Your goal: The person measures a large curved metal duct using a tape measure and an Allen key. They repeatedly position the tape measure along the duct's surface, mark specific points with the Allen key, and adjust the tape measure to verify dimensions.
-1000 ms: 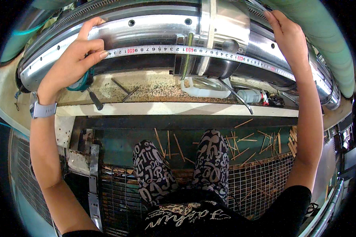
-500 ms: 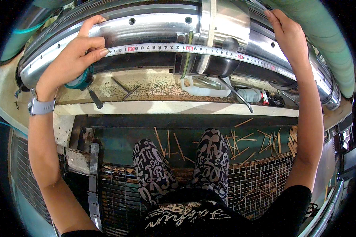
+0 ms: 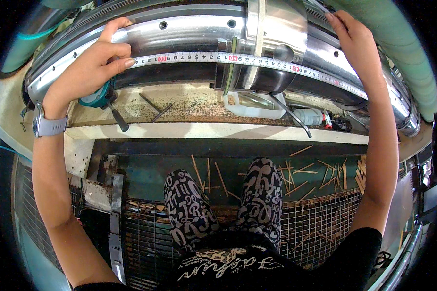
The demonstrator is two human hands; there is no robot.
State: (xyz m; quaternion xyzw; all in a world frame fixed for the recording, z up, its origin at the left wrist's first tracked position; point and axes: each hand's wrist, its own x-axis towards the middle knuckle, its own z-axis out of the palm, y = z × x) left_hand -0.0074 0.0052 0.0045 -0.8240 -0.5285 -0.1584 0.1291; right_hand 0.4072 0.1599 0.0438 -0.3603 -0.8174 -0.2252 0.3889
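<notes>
A white tape measure blade with black and red markings stretches along the front of a long shiny metal cylinder. My left hand pinches the blade near its left end between thumb and curled fingers, while the index finger reaches up onto the cylinder. My right hand is at the cylinder's upper right, its thumb and fingers closed at a thin metal edge; what they hold is partly hidden. Beneath my right forearm the blade passes out of sight. A pale strap-like band crosses the cylinder near the middle.
Below the cylinder a ledge carries a teal power tool, a metal T-handle, a cut-open plastic container and a bottle. Wooden sticks litter the floor. A green roller runs along the right.
Both hands keep their places and the tape stays stretched. The whole view has shifted very slightly.
</notes>
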